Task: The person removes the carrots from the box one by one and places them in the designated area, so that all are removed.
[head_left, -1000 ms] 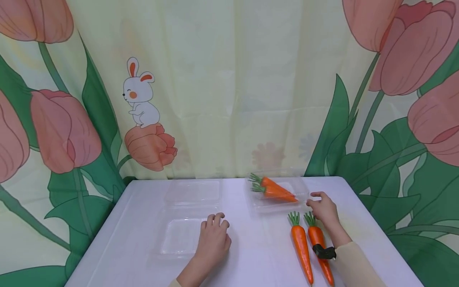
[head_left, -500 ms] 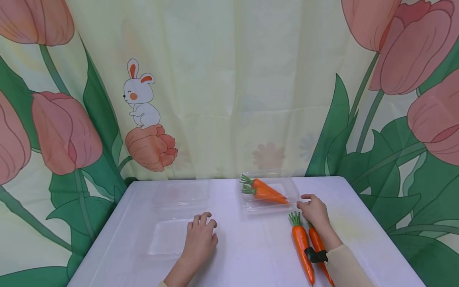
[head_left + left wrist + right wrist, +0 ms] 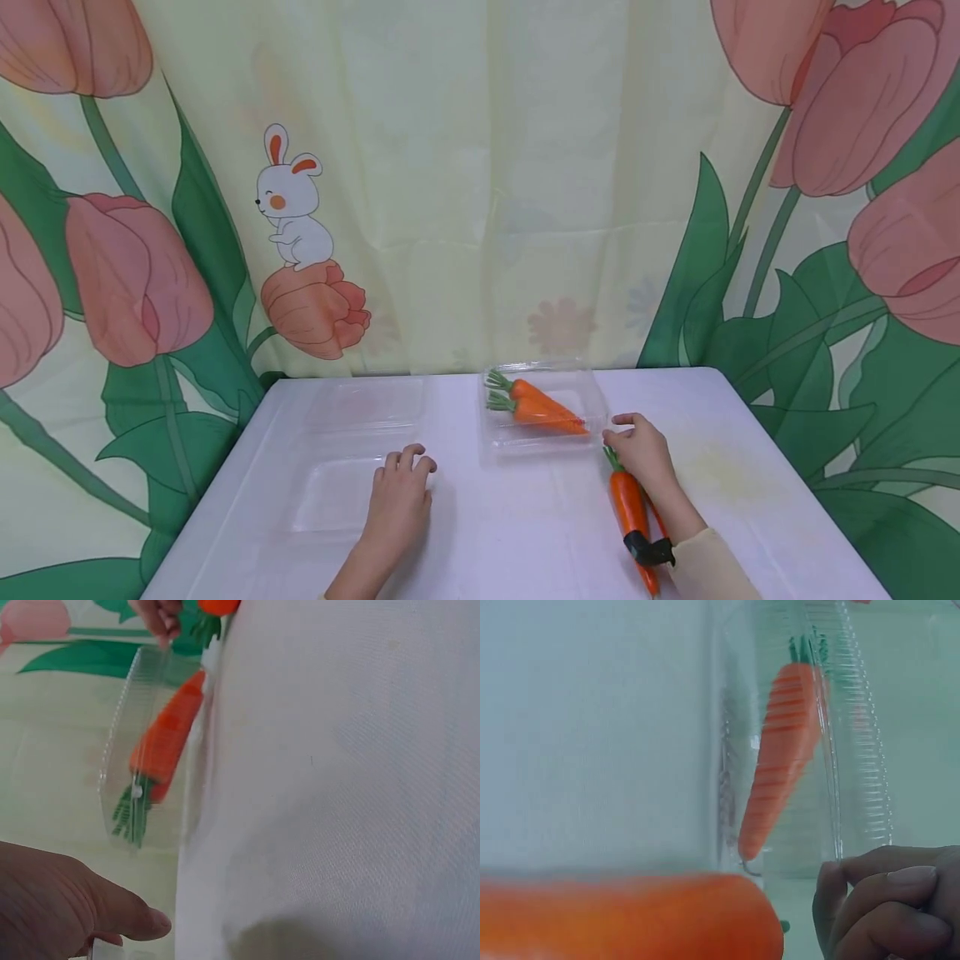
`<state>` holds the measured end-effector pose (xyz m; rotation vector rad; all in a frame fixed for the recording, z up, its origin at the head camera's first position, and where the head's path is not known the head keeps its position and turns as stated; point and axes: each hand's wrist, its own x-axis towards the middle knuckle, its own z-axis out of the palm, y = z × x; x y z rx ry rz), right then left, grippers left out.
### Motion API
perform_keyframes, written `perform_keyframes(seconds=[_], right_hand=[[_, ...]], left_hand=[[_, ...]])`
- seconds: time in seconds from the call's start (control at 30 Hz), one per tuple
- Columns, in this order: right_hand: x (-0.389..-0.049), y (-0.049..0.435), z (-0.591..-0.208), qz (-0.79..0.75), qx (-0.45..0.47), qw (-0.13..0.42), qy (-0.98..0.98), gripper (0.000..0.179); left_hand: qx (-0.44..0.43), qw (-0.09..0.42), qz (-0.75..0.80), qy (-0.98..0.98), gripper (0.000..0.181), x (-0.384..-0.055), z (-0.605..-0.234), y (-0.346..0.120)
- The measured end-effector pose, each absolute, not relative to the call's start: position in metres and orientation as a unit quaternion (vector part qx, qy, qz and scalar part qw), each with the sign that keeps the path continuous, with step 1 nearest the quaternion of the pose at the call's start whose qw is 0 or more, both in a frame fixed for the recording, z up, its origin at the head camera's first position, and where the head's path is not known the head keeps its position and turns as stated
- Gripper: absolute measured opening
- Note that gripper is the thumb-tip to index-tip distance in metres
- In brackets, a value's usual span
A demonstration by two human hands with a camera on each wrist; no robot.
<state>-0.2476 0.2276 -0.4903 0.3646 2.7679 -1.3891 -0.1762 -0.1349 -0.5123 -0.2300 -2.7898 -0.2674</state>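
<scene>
My left hand (image 3: 400,496) is at the right side of an open clear plastic box (image 3: 330,500), whose lid (image 3: 375,404) lies flat behind it. In the left wrist view, a bit of clear plastic shows between the thumb (image 3: 139,915) and fingers. My right hand (image 3: 645,450) pinches the right edge of another clear plastic box (image 3: 495,442), thumb and index finger meeting at its rim in the right wrist view. Inside this box, its lid down, two carrots (image 3: 543,412) lie side by side, green tops to the left.
Two loose carrots lie under my right forearm; the nearer-left carrot (image 3: 628,500) is partly covered by the black wrist camera (image 3: 647,548), the other mostly hidden. A tulip-print curtain (image 3: 480,208) hangs behind the white table (image 3: 510,533).
Both hands and both boxes have slid to the left, the carrots riding inside the right box. My right forearm now covers more of the loose carrots.
</scene>
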Motion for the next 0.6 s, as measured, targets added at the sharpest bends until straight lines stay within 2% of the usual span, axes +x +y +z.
perform_keyframes(seconds=[0.17, 0.27, 0.43, 0.53, 0.6], right_hand=[[-0.244, 0.219, -0.494, -0.476, 0.13, 0.021, 0.869, 0.047], [-0.24, 0.214, -0.496, -0.516, 0.14, 0.031, 0.844, 0.048], [-0.229, 0.205, -0.501, -0.56, 0.14, 0.039, 0.816, 0.045], [-0.222, 0.201, -0.505, -0.58, 0.135, 0.036, 0.802, 0.043], [-0.216, 0.199, -0.507, -0.595, 0.133, 0.031, 0.792, 0.043]], left_hand=[[-0.042, 0.17, -0.102, -0.979, 0.03, -0.173, -0.506, -0.125], [-0.047, 0.171, -0.179, -0.968, 0.031, -0.17, -0.504, -0.112], [-0.037, 0.085, -0.417, -0.904, 0.053, -0.167, -0.509, -0.091], [0.007, 0.042, -0.508, -0.86, 0.067, -0.17, -0.514, -0.086], [0.021, 0.027, -0.548, -0.836, 0.07, -0.174, -0.517, -0.085]])
